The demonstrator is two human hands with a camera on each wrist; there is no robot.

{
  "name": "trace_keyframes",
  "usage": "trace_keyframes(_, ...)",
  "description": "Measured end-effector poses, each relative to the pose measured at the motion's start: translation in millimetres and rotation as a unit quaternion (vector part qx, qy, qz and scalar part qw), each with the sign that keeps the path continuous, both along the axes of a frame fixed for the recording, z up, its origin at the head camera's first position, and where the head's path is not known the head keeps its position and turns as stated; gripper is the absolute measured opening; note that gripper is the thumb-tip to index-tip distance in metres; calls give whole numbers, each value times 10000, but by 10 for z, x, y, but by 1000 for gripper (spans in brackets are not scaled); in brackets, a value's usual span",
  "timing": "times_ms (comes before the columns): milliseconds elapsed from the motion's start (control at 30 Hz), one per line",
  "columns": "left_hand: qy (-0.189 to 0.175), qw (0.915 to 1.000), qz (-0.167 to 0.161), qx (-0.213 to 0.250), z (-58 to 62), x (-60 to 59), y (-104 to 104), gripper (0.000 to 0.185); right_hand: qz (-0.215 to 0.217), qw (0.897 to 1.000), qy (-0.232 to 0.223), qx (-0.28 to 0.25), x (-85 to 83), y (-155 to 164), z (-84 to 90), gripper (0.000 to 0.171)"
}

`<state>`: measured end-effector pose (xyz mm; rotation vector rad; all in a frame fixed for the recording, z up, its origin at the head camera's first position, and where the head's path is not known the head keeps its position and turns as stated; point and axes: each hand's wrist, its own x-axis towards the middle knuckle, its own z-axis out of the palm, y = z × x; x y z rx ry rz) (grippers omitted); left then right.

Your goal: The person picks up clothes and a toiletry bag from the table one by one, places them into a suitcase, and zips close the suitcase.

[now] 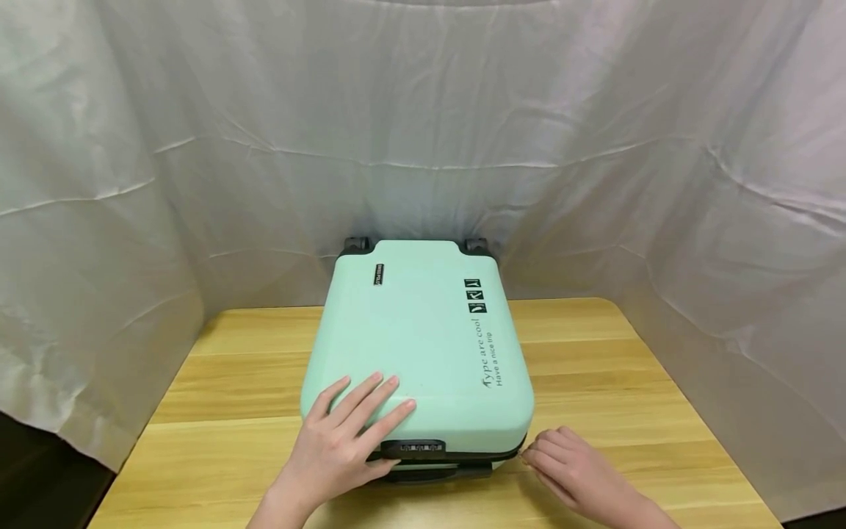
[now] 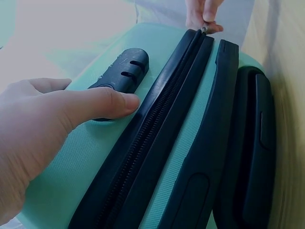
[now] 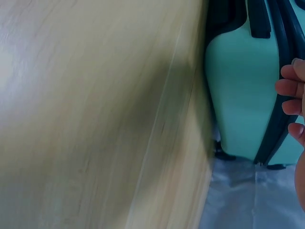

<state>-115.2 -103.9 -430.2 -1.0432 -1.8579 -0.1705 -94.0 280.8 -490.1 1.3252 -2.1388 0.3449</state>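
Note:
A mint-green hard-shell suitcase point(image 1: 423, 330) lies flat on the wooden table, its wheels at the far end. My left hand point(image 1: 344, 433) rests on the near left part of the lid with fingers spread, its thumb over the front edge beside the black combination lock point(image 1: 413, 447). At the near right corner, my right hand point(image 1: 575, 470) pinches the small metal zipper pull point(image 2: 205, 28) between thumb and finger. The zipper point(image 2: 143, 138) runs along the black seam, its teeth meshed behind the pull in the left wrist view. Below the seam sits the black carry handle point(image 1: 439, 474).
The wooden table point(image 1: 231, 382) extends on both sides of the suitcase. Grey-white curtains point(image 1: 423, 147) hang behind it and along both sides. Two black wheels point(image 1: 357, 245) at the far end are close to the back curtain.

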Motion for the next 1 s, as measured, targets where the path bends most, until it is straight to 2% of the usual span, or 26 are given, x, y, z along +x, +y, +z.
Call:
trace_keyframes(167, 6, 10000, -17, -18, 8, -6, 4, 101, 183, 9998, 80, -39, 19, -86, 4, 13)
trace_keyframes(333, 4, 10000, -18, -25, 14, -6, 8, 101, 134, 9998, 56, -146, 41, -124, -4, 17)
trace_keyframes(567, -35, 10000, -7, -28, 9, 7, 6, 101, 80, 9999, 140, -57, 58, -208, -24, 12)
trace_keyframes(833, -29, 10000, -74, 15, 12, 9, 27, 102, 10, 9970, 774, -63, 103, -387, -29, 26)
trace_keyframes(1000, 8, 10000, -82, 37, 17, 4, 21, 101, 17, 9935, 1125, -191, 106, -509, -20, 27)
